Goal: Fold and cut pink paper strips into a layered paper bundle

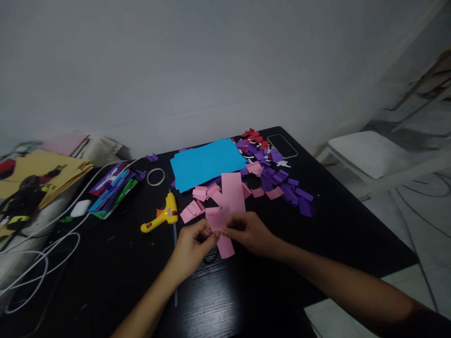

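Note:
My left hand (195,244) and my right hand (249,232) meet over the near part of the black table, fingertips pinched together on a pink paper strip (226,247). Another length of pink paper (232,193) stretches away behind my right fingers; whether it is one piece with the strip cannot be made out. Small folded pink paper pieces (192,211) lie just beyond my left hand. Partly hidden under that hand is a dark loop (210,256). To the left rests a yellow glue gun (162,217), its orange light lit, with a glue stick (175,293) nearby.
Blue sheets (207,162) lie at the back of the table (116,281). Purple pieces (289,192) and red pieces (254,136) are scattered right of them. A tape ring (155,176), coloured paper strips (112,188) and white cables (45,256) are leftward. A white stool (369,154) stands at right.

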`<action>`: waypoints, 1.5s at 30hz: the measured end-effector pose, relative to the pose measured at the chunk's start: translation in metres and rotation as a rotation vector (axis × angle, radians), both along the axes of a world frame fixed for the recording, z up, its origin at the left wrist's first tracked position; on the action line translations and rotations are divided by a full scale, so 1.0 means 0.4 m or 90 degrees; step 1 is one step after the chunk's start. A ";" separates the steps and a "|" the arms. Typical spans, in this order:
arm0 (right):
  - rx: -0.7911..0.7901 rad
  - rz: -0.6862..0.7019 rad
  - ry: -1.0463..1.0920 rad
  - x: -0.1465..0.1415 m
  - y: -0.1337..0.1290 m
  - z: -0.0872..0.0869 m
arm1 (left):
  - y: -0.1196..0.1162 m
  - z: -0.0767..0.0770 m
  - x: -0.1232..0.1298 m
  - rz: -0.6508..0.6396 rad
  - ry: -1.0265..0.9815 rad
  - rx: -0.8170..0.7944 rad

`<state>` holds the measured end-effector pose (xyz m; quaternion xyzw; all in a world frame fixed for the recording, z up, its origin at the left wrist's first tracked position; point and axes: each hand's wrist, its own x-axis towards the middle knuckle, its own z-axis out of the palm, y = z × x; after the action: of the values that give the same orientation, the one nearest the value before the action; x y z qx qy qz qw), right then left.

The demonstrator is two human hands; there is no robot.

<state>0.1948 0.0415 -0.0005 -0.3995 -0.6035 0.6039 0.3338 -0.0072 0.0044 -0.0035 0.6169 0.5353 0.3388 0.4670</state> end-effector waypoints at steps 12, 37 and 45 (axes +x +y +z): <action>-0.006 -0.023 -0.012 0.000 0.003 -0.003 | 0.008 0.014 -0.003 -0.031 -0.085 -0.040; -0.033 0.081 0.028 0.002 0.019 -0.001 | 0.010 0.023 0.000 -0.016 -0.075 -0.069; -0.067 0.050 0.037 0.004 0.016 -0.010 | 0.010 0.030 0.003 0.011 -0.068 -0.062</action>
<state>0.1963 0.0477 -0.0046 -0.3747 -0.5759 0.6592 0.3057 -0.0059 0.0082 0.0084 0.5701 0.5302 0.3490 0.5216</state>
